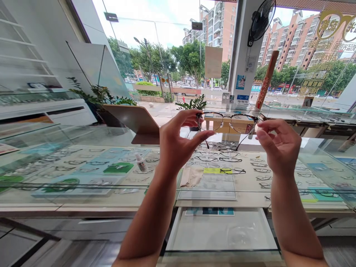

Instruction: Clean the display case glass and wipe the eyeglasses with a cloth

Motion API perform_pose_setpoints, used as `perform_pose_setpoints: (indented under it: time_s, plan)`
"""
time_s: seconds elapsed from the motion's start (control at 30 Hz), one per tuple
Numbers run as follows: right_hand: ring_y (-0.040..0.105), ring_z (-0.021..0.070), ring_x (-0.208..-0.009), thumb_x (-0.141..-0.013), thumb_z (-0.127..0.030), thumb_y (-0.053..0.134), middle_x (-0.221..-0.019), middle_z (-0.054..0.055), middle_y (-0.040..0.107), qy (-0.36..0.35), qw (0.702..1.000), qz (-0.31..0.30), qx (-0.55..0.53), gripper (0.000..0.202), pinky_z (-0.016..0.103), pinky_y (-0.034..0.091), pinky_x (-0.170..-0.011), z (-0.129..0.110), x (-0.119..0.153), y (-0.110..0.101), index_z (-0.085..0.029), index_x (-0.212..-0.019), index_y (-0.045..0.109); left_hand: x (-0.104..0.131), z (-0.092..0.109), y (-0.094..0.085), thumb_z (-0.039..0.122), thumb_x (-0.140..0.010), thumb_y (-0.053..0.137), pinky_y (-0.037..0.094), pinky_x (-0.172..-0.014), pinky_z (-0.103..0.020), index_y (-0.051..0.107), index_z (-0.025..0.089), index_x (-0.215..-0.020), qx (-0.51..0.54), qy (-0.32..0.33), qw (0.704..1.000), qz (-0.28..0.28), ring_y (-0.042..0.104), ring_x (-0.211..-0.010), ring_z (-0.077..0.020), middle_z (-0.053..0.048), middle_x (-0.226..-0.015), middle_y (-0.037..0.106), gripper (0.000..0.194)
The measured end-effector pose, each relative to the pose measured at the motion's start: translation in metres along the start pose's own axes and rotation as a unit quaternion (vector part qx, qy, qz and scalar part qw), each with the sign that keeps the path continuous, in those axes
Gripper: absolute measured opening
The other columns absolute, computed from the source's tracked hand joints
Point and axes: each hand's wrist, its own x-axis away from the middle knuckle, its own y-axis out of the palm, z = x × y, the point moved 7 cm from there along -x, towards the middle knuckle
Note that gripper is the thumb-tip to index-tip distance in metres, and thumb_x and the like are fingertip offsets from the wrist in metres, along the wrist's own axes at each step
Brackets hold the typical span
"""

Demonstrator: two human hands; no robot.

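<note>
1. Holding eyeglasses (pixel 227 116) raised over the glass counter (pixel 97 209), spanning the gap between both hands.
2. Closing left hand (pixel 180 137) on the left end of the frame, curling fingers at the hinge and extending the thumb below the left lens.
3. Clamping right hand (pixel 280 144) on the right end near the hinge, pinching between thumb and index finger.
4. Pointing both temples downward, showing their tips below the lenses.
5. Observing rows of spectacle frames (pixel 232 159) arranged in the counter, beyond and between the wrists.
6. Noting a white bottle (pixel 141 162) left of the left forearm, and a beige cloth (pixel 190 176) beside a yellow-green strip (pixel 213 170) between the forearms.
7. Recording a white drawer (pixel 205 230) below the counter's front edge, containing a blurred clear item (pixel 241 235); being unable to tell its nature.
8. Logging a brown panel (pixel 133 118) beyond the left forearm and a wall fan (pixel 261 20) at upper right.
</note>
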Motion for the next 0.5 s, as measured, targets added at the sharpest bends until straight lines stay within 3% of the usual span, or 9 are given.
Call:
perform_pose_setpoints:
  time_s: [0.3, 0.5]
  plan:
    - [0.066, 0.0152, -0.074, -0.084, -0.032, 0.077, -0.080, 0.000, 0.070, 0.007, 1.000, 0.007, 0.003, 0.011, 0.031, 0.059, -0.069, 0.0040, -0.0019, -0.0006, -0.023, -0.084, 0.072, 0.0001, 0.0024, -0.0023, 0.058, -0.076, 0.087, 0.062, -0.083, -0.030, 0.074, 0.023, -0.111, -0.035, 0.012, 0.999, 0.023, 0.074, -0.082, -0.0162, -0.002, -0.094, 0.080, 0.051]
    - [0.070, 0.0172, -0.077, -0.083, -0.035, 0.077, -0.083, 0.001, 0.073, 0.022, 1.000, -0.003, 0.008, 0.015, 0.034, 0.064, -0.075, 0.0076, -0.0023, 0.0023, -0.023, -0.089, 0.073, 0.0001, 0.0022, -0.0013, 0.058, -0.076, 0.087, 0.063, -0.083, -0.029, 0.074, 0.023, -0.110, -0.037, 0.008, 0.999, 0.017, 0.074, -0.081, -0.0156, -0.002, -0.093, 0.080, 0.051]
